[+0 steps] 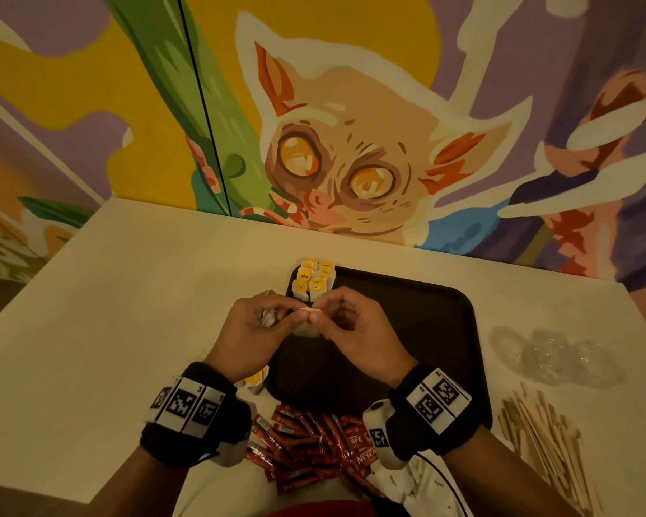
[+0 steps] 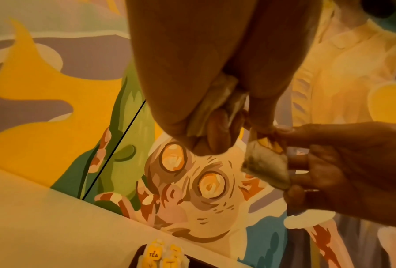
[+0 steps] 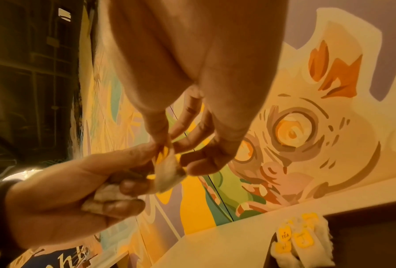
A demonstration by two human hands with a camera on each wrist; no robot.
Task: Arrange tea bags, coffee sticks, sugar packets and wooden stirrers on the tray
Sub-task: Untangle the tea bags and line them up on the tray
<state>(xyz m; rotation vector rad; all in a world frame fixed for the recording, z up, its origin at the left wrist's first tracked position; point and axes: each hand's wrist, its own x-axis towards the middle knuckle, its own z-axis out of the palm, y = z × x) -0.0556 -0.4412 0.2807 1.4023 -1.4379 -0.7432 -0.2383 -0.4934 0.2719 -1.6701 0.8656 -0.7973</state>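
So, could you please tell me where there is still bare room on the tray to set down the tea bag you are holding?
Most of the tray is bare: the dark floor right of both hands, out to the right rim. Its far left corner is crowded with tea bags. Off the tray, coffee sticks fill the near edge and wooden stirrers the near right; the table to the left is bare.

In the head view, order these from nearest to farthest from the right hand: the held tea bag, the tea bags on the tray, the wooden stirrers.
1. Held tea bag, pinched by right hand.
2. Tea bags on the tray, far-left corner.
3. Wooden stirrers, table, far right.
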